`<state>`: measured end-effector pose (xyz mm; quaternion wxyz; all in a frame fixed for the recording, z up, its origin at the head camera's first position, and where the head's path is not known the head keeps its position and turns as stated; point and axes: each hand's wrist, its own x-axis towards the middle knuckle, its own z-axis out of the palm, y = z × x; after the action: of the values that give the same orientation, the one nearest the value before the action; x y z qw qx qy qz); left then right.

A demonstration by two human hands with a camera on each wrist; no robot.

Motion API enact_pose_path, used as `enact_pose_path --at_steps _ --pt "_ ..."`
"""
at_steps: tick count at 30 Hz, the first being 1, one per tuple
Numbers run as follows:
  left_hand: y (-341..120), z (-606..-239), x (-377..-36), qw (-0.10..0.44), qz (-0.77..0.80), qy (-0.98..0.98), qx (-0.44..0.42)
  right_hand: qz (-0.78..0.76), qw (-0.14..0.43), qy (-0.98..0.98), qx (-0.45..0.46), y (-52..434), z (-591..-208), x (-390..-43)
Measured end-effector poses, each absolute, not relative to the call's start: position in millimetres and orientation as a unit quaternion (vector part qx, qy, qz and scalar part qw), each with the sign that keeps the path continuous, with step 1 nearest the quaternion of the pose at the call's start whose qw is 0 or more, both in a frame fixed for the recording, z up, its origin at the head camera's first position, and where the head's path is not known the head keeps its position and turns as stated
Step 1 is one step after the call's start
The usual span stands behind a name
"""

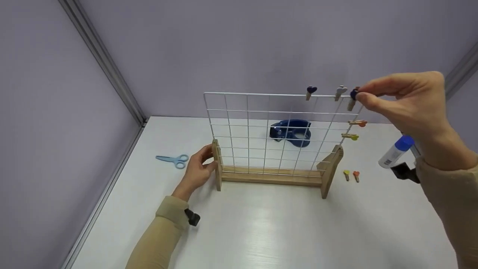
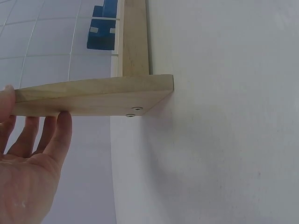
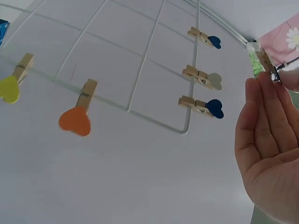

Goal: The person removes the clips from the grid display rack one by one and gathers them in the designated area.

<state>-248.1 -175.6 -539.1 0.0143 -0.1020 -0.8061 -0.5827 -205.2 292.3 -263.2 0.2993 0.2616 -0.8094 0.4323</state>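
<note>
In the head view, a white wire grid stands upright in a wooden stand. My left hand holds the stand's left end piece between thumb and fingertips. At the grid's top right corner, my right hand pinches a small wooden clothespin, seen nearly edge-on in the right wrist view. Along the top wire sit a dark blue heart clothespin, a white heart clothespin and another blue heart clothespin. Orange and yellow heart clothespins grip the side wire.
A yellow and an orange heart clothespin lie on the white table right of the stand. Behind the grid is a blue tape dispenser. Light blue scissors lie left, a glue stick right.
</note>
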Motion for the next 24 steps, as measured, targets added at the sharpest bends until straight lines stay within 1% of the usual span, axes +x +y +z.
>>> enact_pose_path --at_steps 3,8,14,18,21,24 --pt "-176.0 -540.5 -248.8 0.014 -0.585 -0.804 -0.103 0.431 0.306 -0.815 0.237 306.6 -273.1 -201.0" --pt "-176.3 -541.5 -249.2 0.02 -0.594 -0.797 -0.112 0.452 0.296 -0.821 0.186 330.1 -293.1 -195.4" --pt "-175.5 -541.1 -247.9 0.018 -0.593 -0.797 -0.112 0.457 0.253 -0.845 0.118 366.9 -329.9 -196.9" --pt "-174.9 -540.5 -248.5 0.013 -0.592 -0.799 -0.107 0.455 0.204 -0.865 0.063 395.3 -360.0 -202.5" --pt "-175.4 -540.5 -248.4 0.01 -0.59 -0.801 -0.101 0.453 0.148 -0.879 0.016 415.4 -386.9 -207.7" --pt "-176.6 -540.8 -247.9 0.01 -0.588 -0.803 -0.098 0.443 0.085 -0.893 -0.003 434.0 -419.9 -213.4"
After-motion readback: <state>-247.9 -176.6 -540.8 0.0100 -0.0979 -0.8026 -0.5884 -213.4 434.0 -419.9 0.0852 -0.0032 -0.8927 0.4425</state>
